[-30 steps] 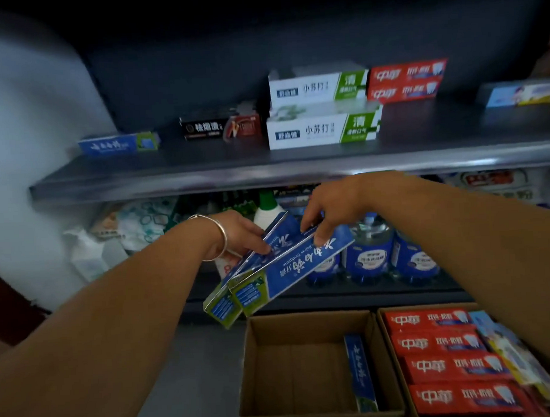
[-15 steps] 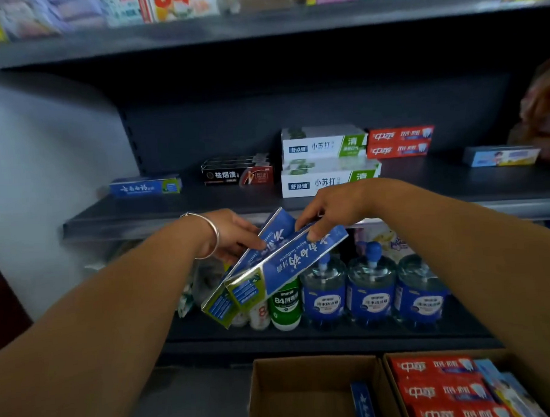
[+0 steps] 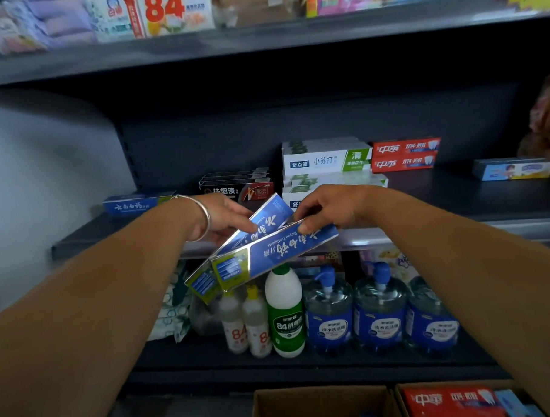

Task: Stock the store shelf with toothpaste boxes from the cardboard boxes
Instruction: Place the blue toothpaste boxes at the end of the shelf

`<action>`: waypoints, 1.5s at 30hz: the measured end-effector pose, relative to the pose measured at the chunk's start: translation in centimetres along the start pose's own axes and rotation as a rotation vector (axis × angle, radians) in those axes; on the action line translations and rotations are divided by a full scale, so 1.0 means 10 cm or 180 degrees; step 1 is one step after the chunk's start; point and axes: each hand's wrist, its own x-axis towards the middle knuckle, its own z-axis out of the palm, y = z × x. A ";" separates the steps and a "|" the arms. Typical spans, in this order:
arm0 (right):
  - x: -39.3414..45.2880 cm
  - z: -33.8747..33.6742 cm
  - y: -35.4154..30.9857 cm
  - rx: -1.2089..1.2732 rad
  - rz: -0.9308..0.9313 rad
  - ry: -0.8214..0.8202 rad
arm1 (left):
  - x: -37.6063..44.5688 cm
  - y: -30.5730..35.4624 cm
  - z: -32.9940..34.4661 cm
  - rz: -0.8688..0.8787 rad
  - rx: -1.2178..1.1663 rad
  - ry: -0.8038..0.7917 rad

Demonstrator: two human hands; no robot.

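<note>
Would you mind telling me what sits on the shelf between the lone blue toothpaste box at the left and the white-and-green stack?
In the head view, a black toothpaste box stack sits between the blue box and the white-and-green stack.

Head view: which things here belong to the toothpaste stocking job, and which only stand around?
Job:
- two long blue toothpaste boxes, in left hand and right hand
- dark grey metal shelf
- brown cardboard box

Standing around:
- green-labelled white disinfectant bottle
- clear blue-labelled pump bottles
</note>
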 end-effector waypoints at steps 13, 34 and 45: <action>0.64 -0.09 0.13 0.1106 -0.0014 0.0389 | 0.58 -0.04 -0.29 -0.0078 0.0112 0.0025; 1.36 -0.34 -0.11 0.1862 -0.0220 0.1286 | 1.12 -0.03 -0.75 0.0350 0.0053 0.0487; 1.53 -0.24 -0.22 0.2235 -0.0153 0.1248 | 1.27 -0.19 -0.84 0.0225 -0.0248 0.0534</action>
